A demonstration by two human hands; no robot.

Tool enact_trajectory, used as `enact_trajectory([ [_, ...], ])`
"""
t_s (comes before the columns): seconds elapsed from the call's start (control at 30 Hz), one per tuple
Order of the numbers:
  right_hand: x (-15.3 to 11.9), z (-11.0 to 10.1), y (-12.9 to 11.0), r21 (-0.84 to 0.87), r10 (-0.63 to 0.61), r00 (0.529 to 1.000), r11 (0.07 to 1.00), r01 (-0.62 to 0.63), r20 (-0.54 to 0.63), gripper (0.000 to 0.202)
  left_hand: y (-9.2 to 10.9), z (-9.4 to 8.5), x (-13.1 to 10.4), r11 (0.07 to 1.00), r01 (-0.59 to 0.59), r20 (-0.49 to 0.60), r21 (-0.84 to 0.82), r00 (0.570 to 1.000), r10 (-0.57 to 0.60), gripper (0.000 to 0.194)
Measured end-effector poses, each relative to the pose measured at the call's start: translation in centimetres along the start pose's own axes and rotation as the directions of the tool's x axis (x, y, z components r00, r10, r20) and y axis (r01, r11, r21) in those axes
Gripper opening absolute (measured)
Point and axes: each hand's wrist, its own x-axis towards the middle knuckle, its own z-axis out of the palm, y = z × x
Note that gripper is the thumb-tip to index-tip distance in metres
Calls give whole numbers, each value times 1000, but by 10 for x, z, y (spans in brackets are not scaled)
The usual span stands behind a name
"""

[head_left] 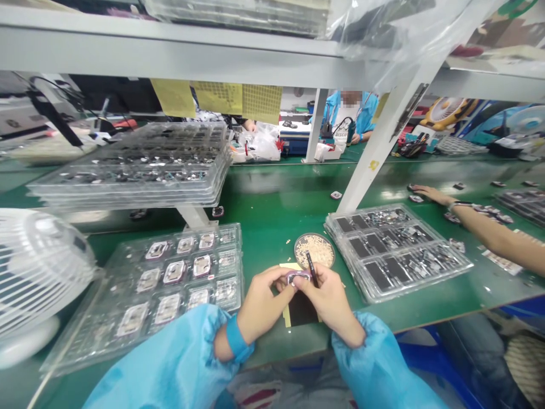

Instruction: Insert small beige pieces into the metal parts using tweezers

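Note:
Between both hands, over the bench, is a small rounded device housing [299,275] with a purple edge. My left hand [261,298] pinches its left side with thumb and fingers. On the right side, the thumb of my right hand [332,298] presses against the housing. That same hand is closed around black tweezers [311,267] with pale lettering, pointing upward; their tips are hidden. A black pad [303,313] with yellow edging lies below the hands. Just beyond them stands a round dish [314,234] full of tiny pale pieces [317,250].
Left, a clear tray [236,241] holds several housings, near a white fan [40,267]. Stacked trays [128,196] rise behind it. Parts trays [383,292] lie right, beside a shelf post [378,147]. Another person's arm [485,224] reaches in; a person [366,113] sits opposite.

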Motion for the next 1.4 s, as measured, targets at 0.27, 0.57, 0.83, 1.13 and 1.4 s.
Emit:
enact_trajectory([
  [0.27,4,-4,-4,-68,-6,1000,998,8,28,32,-12,3,-1,987,97,-24,-124,995,-101,21],
  [0.57,8,-22,-8,-246,-253,967,940,237,-34,17,-21,4,3,966,192,42,-173,981,-188,23],
  [0.83,15,-35,-21,-322,-356,903,849,420,239,9,-15,4,3,996,21,2,91,1000,-21,20],
  [1.13,11,-35,-16,-403,-401,846,751,523,350,15,-14,4,3,993,27,-5,113,1000,-27,17],
  [1.4,22,-41,-11,-500,-342,917,769,398,205,15,-12,-6,8,959,-24,38,283,999,13,23],
])
